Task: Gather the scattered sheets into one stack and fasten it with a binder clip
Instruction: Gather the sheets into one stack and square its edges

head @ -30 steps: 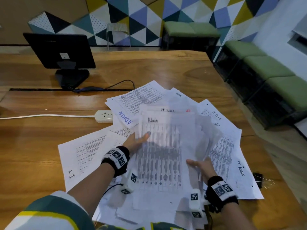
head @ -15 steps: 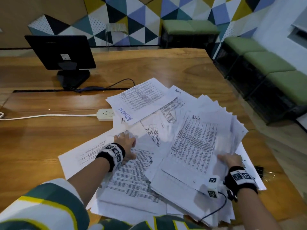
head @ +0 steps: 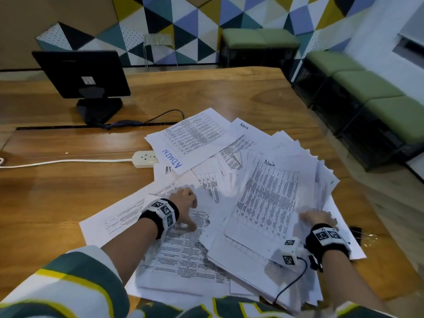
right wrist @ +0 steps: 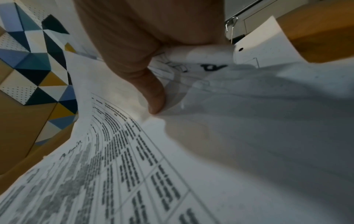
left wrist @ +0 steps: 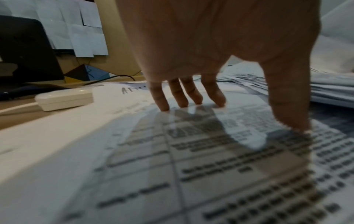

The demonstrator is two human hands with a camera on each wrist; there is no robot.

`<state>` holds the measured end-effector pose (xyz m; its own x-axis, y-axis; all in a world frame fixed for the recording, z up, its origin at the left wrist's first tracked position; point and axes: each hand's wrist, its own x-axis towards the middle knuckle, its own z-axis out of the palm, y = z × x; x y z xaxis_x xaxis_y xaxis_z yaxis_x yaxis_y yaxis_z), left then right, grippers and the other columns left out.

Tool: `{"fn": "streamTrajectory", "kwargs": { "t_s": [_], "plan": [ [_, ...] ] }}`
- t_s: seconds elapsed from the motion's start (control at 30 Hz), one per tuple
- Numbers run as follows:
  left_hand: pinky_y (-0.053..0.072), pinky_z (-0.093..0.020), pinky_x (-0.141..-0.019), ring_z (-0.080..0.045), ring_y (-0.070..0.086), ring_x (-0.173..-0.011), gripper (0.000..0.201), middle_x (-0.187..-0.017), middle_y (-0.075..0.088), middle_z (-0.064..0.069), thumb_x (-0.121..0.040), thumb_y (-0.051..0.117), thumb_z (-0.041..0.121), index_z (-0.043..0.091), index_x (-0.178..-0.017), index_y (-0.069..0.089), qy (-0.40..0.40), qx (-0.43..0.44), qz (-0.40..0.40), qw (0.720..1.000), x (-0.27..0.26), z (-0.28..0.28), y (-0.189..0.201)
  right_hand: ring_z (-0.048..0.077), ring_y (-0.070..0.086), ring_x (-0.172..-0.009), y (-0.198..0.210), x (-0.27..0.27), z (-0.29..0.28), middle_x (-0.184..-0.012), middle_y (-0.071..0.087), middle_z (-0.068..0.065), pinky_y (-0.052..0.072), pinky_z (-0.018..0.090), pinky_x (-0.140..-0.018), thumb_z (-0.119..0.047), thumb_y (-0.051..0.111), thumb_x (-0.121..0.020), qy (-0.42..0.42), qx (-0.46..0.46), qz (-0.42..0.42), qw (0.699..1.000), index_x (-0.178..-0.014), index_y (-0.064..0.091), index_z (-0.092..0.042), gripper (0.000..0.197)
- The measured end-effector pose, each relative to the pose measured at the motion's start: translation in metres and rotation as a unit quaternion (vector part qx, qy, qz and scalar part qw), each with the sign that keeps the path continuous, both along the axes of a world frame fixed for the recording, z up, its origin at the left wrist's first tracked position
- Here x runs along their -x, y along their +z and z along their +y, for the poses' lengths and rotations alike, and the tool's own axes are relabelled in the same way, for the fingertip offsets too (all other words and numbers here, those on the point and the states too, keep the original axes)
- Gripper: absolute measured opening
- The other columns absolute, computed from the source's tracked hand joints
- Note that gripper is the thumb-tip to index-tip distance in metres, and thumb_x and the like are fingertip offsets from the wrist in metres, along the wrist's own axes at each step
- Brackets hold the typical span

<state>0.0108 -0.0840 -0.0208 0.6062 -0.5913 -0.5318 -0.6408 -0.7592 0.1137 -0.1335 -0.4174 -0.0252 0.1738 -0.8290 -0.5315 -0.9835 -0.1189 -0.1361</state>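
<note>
Printed white sheets lie scattered over the wooden table (head: pixel 68 191). My right hand (head: pixel 317 218) grips a fanned bundle of sheets (head: pixel 270 203) at its right edge; in the right wrist view the thumb (right wrist: pixel 153 98) pinches the bundle of sheets (right wrist: pixel 249 121) from above. My left hand (head: pixel 185 203) is spread on a loose printed sheet (head: pixel 183 249) to the left of the bundle, with its fingertips (left wrist: pixel 191 103) and thumb pressing down on that sheet (left wrist: pixel 210 151). A black binder clip (head: pixel 356 231) lies on the table just right of the paper, beside my right wrist; its wire handle (right wrist: pixel 230 28) shows past the hand.
A white power strip (head: pixel 144 159) with its cord lies left of the sheets, close to my left fingers in the wrist view (left wrist: pixel 63 98). A black monitor (head: pixel 82 74) stands at the back left. The table's right edge (head: pixel 378 226) runs near the clip. Green benches (head: pixel 367 83) line the wall.
The right hand has carried the bundle from the middle over to the right. The left hand let go of the bundle and came down onto the loose sheets at the left.
</note>
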Motion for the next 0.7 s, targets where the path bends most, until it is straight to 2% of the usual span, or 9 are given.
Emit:
{"fn": "streamTrajectory", "kwargs": {
  "t_s": [0.07, 0.13, 0.27, 0.33, 0.37, 0.47, 0.57, 0.63, 0.7],
  "plan": [
    [0.038, -0.038, -0.101, -0.023, 0.039, -0.12, 0.087, -0.13, 0.041, -0.004, -0.059, 0.073, 0.06, 0.018, -0.126, 0.039, 0.008, -0.001, -0.006, 1.0, 0.006, -0.007, 0.0, 0.036, 0.031, -0.133, 0.0, 0.0, 0.0, -0.146, 0.031, 0.022, 0.023, 0.043, -0.11, -0.037, 0.053, -0.083, -0.003, -0.001, -0.002, 1.0, -0.138, 0.039, -0.005, 0.066],
    [0.036, -0.039, -0.101, -0.025, 0.044, -0.119, 0.089, -0.128, 0.045, -0.005, -0.061, 0.074, 0.057, 0.016, -0.129, 0.034, 0.021, -0.023, -0.009, 0.999, 0.009, -0.013, 0.001, 0.037, 0.029, -0.133, 0.003, 0.002, 0.002, -0.146, 0.03, 0.024, 0.024, 0.043, -0.11, -0.034, 0.056, -0.084, -0.023, -0.007, -0.01, 1.0, -0.137, 0.038, -0.002, 0.064],
    [0.04, -0.037, -0.094, -0.026, 0.054, -0.103, 0.058, -0.114, 0.056, -0.007, -0.073, 0.071, 0.045, 0.014, -0.115, 0.044, 0.035, -0.059, 0.056, 0.996, 0.009, -0.019, 0.009, 0.039, 0.021, -0.137, 0.004, 0.01, -0.005, -0.149, 0.021, 0.025, 0.021, 0.045, -0.111, -0.023, 0.058, -0.084, -0.027, -0.015, -0.009, 0.999, -0.139, 0.031, 0.001, 0.066],
    [0.043, -0.034, -0.087, -0.023, 0.049, -0.093, 0.045, -0.109, 0.048, -0.007, -0.076, 0.07, 0.038, 0.014, -0.107, 0.048, 0.044, -0.049, 0.077, 0.995, 0.011, -0.016, 0.009, 0.038, 0.017, -0.139, 0.007, 0.015, -0.005, -0.151, 0.018, 0.025, 0.017, 0.044, -0.113, -0.025, 0.058, -0.085, -0.011, -0.016, 0.0, 1.0, -0.141, 0.028, 0.002, 0.069],
    [0.044, -0.034, -0.087, -0.022, 0.047, -0.091, 0.045, -0.109, 0.044, -0.006, -0.075, 0.071, 0.037, 0.014, -0.107, 0.049, 0.053, -0.042, 0.075, 0.995, 0.011, -0.014, 0.008, 0.039, 0.019, -0.138, 0.007, 0.016, -0.006, -0.15, 0.019, 0.025, 0.018, 0.044, -0.112, -0.025, 0.059, -0.084, -0.014, -0.015, -0.003, 1.0, -0.14, 0.028, 0.002, 0.07],
    [0.046, -0.035, -0.09, -0.026, 0.052, -0.106, 0.057, -0.123, 0.047, -0.008, -0.073, 0.073, 0.03, 0.014, -0.12, 0.045, 0.092, -0.032, 0.073, 0.993, 0.008, -0.004, 0.01, 0.039, 0.028, -0.133, 0.009, 0.02, -0.004, -0.147, 0.024, 0.026, 0.028, 0.044, -0.11, -0.022, 0.059, -0.082, -0.035, -0.008, -0.027, 0.999, -0.138, 0.031, 0.004, 0.067],
    [0.044, -0.03, -0.089, -0.025, 0.053, -0.114, 0.052, -0.127, 0.054, -0.008, -0.077, 0.069, 0.018, 0.008, -0.123, 0.049, 0.161, -0.015, 0.083, 0.983, -0.006, 0.017, 0.025, 0.039, 0.036, -0.129, 0.011, 0.024, -0.003, -0.146, 0.025, 0.026, 0.035, 0.041, -0.103, -0.014, 0.06, -0.084, -0.058, -0.018, -0.073, 0.996, -0.134, 0.033, 0.01, 0.062],
    [0.043, -0.029, -0.09, -0.025, 0.054, -0.114, 0.05, -0.127, 0.055, -0.009, -0.079, 0.068, 0.023, 0.008, -0.124, 0.051, 0.229, 0.006, 0.086, 0.97, -0.016, 0.04, 0.035, 0.04, 0.042, -0.124, 0.01, 0.025, -0.006, -0.139, 0.039, 0.029, 0.039, 0.042, -0.099, -0.01, 0.062, -0.082, -0.068, -0.028, -0.101, 0.992, -0.128, 0.04, 0.015, 0.057],
    [0.041, -0.031, -0.094, -0.026, 0.052, -0.116, 0.058, -0.131, 0.053, -0.01, -0.081, 0.066, 0.03, 0.012, -0.132, 0.045, 0.311, 0.032, 0.084, 0.946, -0.027, 0.068, 0.033, 0.042, 0.049, -0.117, 0.011, 0.027, -0.004, -0.13, 0.049, 0.032, 0.041, 0.043, -0.093, -0.006, 0.063, -0.082, -0.068, -0.032, -0.134, 0.988, -0.123, 0.044, 0.017, 0.051]
  ]
}}
